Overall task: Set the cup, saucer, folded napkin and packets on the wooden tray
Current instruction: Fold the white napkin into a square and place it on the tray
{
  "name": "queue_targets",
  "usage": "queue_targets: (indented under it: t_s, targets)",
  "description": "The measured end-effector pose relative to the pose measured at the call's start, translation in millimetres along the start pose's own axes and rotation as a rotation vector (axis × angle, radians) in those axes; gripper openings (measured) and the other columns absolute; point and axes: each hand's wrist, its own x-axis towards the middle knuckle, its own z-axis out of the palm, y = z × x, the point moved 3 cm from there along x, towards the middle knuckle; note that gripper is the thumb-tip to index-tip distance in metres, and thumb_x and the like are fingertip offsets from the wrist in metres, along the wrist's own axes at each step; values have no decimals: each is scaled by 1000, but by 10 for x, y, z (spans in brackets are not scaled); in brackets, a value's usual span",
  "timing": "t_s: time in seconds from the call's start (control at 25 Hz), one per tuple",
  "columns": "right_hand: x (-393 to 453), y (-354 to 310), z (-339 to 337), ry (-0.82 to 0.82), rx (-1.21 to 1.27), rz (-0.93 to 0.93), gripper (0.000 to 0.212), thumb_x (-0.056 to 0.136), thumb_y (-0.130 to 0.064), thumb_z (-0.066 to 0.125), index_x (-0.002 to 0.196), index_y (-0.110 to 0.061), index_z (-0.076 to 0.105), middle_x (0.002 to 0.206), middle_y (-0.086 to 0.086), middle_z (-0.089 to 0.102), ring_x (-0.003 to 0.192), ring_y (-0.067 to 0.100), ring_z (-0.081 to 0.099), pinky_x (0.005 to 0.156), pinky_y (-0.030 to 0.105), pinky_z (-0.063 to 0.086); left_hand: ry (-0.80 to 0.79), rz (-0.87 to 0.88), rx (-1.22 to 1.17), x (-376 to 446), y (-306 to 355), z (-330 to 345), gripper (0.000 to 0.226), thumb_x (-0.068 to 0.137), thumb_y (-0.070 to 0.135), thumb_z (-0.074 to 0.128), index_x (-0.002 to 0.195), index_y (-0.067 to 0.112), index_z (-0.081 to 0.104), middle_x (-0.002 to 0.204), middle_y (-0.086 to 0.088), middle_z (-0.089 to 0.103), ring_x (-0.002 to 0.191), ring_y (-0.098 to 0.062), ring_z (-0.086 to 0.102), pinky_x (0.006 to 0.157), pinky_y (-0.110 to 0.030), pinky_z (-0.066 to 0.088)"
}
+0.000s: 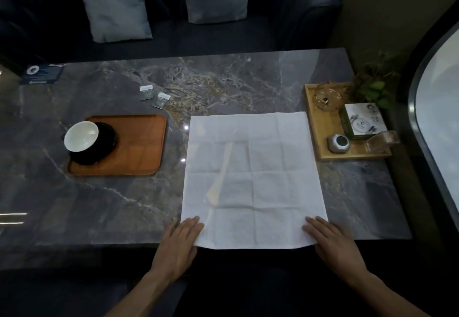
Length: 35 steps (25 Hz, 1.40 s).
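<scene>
While the napkin (pixel 253 180) lies unfolded, its near corners are pressed by the flat left hand (pixel 182 238) and right hand (pixel 330 239); folding is judged next.

The single head camera is looking forward and steeply down from above the left hand (pixel 177 241) and right hand (pixel 331 239) (both close below), the table (pixel 99 205) stretching beyond them.

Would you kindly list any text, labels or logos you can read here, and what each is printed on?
No text is legible.
Dark blue card: round white logo and white lines, too blurred to read.
Two packets: print too small to read.
White box on the light wooden tray: round emblem and small print, too blurred to read.
</scene>
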Motion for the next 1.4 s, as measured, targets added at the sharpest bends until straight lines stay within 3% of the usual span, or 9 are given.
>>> queue_targets:
  t_s: [0.16, 0.28, 0.44, 0.6, 0.72, 0.88, 1.04, 1.28, 1.4]
  targets:
    - [-54, 36, -53, 47, 53, 67, 43, 57, -9, 92, 94, -24, 77, 113, -5, 73, 104, 19, 70, 84, 45, 54, 42, -38, -124, -50, -59, -66, 38, 83, 25, 38, 101, 21, 71, 120, 1, 69, 106, -16, 68, 99, -29, 31]
    - [-1, 84, -173, 81, 149, 163, 33, 64, -7, 89, 87, -27, 76, 96, -9, 77, 90, 14, 73, 78, 43, 55, 107, -96, -263, -3, -112, -147, 33, 88, 28, 41, 96, 21, 71, 106, 6, 73, 93, -14, 70, 88, -23, 38]
    - [128, 181, -373, 22, 241, 215, 24, 73, -12, 83, 87, -31, 76, 80, -13, 76, 65, 14, 70, 63, 23, 47, 161, -113, -408, 70, -178, -241, 31, 90, 35, 42, 93, 21, 70, 89, 9, 72, 79, -14, 66, 74, -21, 41]
    - [295, 308, -552, -63, 343, 243, 8, 87, -31, 71, 92, -35, 75, 87, -15, 75, 80, 8, 70, 71, 29, 53, 195, -112, -494, 179, -318, -324, 32, 93, 37, 40, 98, 23, 68, 94, 14, 68, 87, -7, 62, 80, -24, 44]
    - [488, 383, -689, -23, 367, 247, 5, 86, -32, 72, 88, -35, 75, 84, -17, 75, 80, 6, 69, 71, 27, 52, 261, -108, -539, 334, -390, -446, 27, 92, 34, 44, 97, 24, 68, 94, 16, 67, 87, -3, 60, 79, -23, 44]
    - [770, 476, -892, -2, 384, 315, 6, 85, -34, 72, 90, -36, 75, 87, -16, 75, 83, 5, 68, 68, 19, 45, 318, -153, -566, 622, -508, -629, 24, 94, 36, 46, 98, 27, 67, 92, 16, 67, 85, 1, 59, 75, -21, 45]
    - [1091, 562, -1138, 36, 422, 335, 7, 83, -30, 75, 88, -35, 76, 82, -23, 69, 73, -11, 57, 70, 3, 40, 301, -174, -601, 947, -626, -797, 22, 95, 40, 45, 101, 31, 64, 94, 21, 65, 87, 6, 58, 76, -18, 45]
    - [1523, 681, -1367, 2, 456, 371, 6, 83, -31, 74, 86, -36, 74, 72, -30, 61, 70, -13, 55, 62, 8, 40, 264, -225, -645, 1457, -812, -983, 18, 95, 33, 49, 98, 32, 67, 93, 17, 69, 87, 7, 60, 73, -20, 49]
    - [1749, 732, -1447, 7, 445, 384, 6, 83, -30, 75, 86, -34, 74, 69, -31, 59, 67, -11, 54, 59, 12, 37, 223, -242, -689, 1713, -891, -1025, 16, 99, 22, 53, 100, 29, 67, 95, 12, 70, 87, 1, 62, 75, -29, 51]
